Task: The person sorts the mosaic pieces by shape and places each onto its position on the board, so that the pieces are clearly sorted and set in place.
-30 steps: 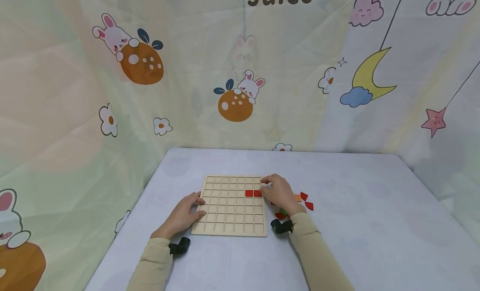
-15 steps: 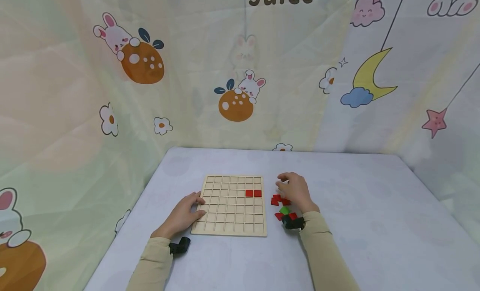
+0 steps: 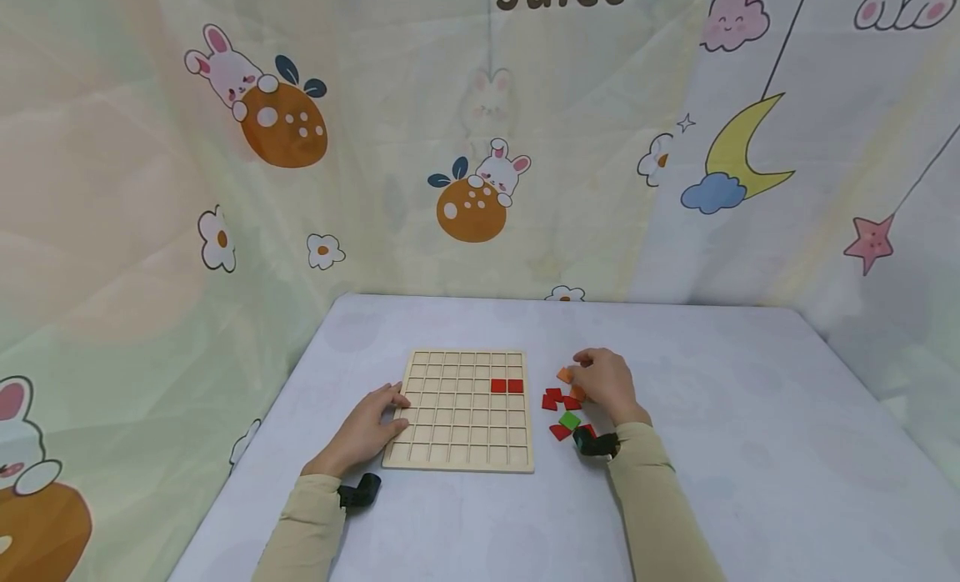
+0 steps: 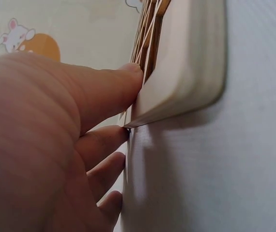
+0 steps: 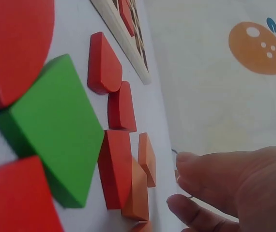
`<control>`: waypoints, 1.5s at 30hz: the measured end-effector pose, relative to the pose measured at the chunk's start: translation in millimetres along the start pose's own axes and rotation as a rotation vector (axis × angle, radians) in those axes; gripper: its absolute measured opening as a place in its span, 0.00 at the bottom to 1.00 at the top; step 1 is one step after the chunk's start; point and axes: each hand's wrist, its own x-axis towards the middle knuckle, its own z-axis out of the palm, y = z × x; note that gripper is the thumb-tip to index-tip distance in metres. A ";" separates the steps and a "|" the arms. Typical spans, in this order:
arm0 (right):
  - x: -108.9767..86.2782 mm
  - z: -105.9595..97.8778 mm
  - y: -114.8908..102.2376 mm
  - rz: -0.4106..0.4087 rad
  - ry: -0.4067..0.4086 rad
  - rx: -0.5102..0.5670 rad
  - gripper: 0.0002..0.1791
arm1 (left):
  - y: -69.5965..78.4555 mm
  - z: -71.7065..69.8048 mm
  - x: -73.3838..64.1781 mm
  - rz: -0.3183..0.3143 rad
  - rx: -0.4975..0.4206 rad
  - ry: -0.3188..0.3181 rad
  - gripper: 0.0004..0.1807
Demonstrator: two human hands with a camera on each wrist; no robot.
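Note:
A pale wooden grid board [image 3: 457,423] lies on the table, with two red pieces [image 3: 507,386] side by side in its cells near the right edge. My left hand [image 3: 367,428] rests at its left edge, thumb [image 4: 123,89] on the rim and the other fingers reaching along the side. Right of the board, my right hand [image 3: 606,384] hovers over a loose cluster, fingers bent and fingertips [image 5: 186,157] apart, nothing visible between them. Below the fingers are an orange piece [image 3: 565,373], another orange piece [image 5: 137,193] and several red pieces [image 5: 104,63].
A green block [image 3: 570,419] lies among the red pieces, closer to the right wrist. Black wrist cameras [image 3: 360,492] are strapped at both cuffs. The white table [image 3: 720,415] ends at the back against a printed cloth backdrop [image 3: 375,148].
My right hand has moved right from the board's right edge to above the loose pieces, uncovering red, green and orange ones. The left hand and the two red pieces in the grid stayed put.

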 end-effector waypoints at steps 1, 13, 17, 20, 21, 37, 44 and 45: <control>0.0 -0.1 0.5 0.001 -0.007 -0.007 0.22 | 0.0 0.0 -0.3 -0.003 -0.003 -0.001 0.11; 0.4 4.9 1.7 -0.045 -0.028 -0.104 0.20 | -2.5 0.7 0.7 -0.001 -0.014 -0.007 0.11; 0.2 6.9 1.7 -0.065 -0.024 -0.129 0.21 | -1.2 0.5 0.7 0.002 -0.012 -0.007 0.12; 0.4 8.7 2.4 -0.074 -0.016 -0.150 0.21 | 0.8 0.2 0.2 0.001 -0.018 -0.011 0.12; 0.3 9.3 2.7 -0.080 -0.012 -0.156 0.20 | 1.2 0.1 0.0 0.001 -0.022 -0.012 0.12; 1.1 14.0 0.7 -0.080 0.012 -0.153 0.17 | -1.3 -1.3 0.3 0.024 -0.011 -0.020 0.11; 2.3 14.9 0.7 -0.086 0.014 -0.123 0.18 | 0.7 -2.6 -0.5 0.025 0.005 -0.028 0.12; 2.6 15.2 0.5 -0.084 0.015 -0.118 0.18 | 1.1 -2.9 -0.7 0.026 0.006 -0.029 0.12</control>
